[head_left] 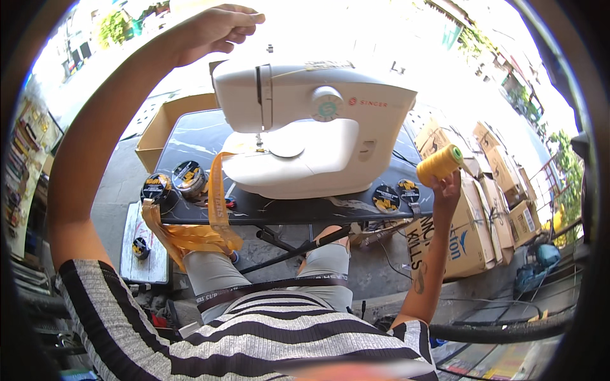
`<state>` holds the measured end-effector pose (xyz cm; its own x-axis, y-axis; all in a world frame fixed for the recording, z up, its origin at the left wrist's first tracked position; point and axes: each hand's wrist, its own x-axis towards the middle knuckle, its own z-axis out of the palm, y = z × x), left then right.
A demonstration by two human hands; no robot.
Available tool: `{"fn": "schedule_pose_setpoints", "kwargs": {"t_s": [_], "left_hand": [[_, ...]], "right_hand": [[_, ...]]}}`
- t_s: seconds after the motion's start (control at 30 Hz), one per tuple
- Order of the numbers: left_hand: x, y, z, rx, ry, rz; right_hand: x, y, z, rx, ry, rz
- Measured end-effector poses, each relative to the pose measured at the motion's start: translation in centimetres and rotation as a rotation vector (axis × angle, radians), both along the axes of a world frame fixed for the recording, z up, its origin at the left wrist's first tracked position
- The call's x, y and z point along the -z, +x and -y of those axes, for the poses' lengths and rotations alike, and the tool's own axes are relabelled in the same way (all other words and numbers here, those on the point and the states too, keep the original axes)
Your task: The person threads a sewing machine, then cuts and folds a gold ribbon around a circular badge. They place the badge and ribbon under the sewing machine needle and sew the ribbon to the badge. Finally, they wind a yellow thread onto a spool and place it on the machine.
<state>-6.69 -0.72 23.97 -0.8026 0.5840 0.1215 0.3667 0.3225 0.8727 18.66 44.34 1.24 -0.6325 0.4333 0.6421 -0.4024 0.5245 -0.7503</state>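
Note:
A white sewing machine point(381, 120) stands on a dark marbled table point(197, 136). My right hand point(447, 187) holds a large spool of yellow thread point(440, 164) in the air, right of the machine. Raised above the machine's left end, my left hand point(222, 28) has its thumb and fingers pressed together; whatever is between them is too small or too washed out to see. A line of yellow thread lies along the machine's upper front. Under the needle area runs a yellow-orange ribbon point(217, 190), which drops over the table's front edge to a looped bunch near my lap.
Round black-and-yellow labelled discs point(386, 199) lie at the table's front right, with stacked round items point(189, 179) at the left. Cardboard boxes point(470, 222) fill the right side. A small white bench point(136, 235) stands at lower left. Cables hang below the table.

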Motion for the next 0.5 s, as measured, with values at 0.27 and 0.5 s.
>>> {"fn": "schedule_pose_setpoints", "kwargs": {"t_s": [0.27,0.5], "left_hand": [[4.4,4.4,-1.9,0.124,-0.125,-1.074],[3.7,7.7,-2.7,-0.013,-0.272,-1.184]], "right_hand": [[0.5,0.3,0.5,0.025,0.000,-0.011],[0.3,1.2,0.5,0.034,-0.028,-0.006]]}}
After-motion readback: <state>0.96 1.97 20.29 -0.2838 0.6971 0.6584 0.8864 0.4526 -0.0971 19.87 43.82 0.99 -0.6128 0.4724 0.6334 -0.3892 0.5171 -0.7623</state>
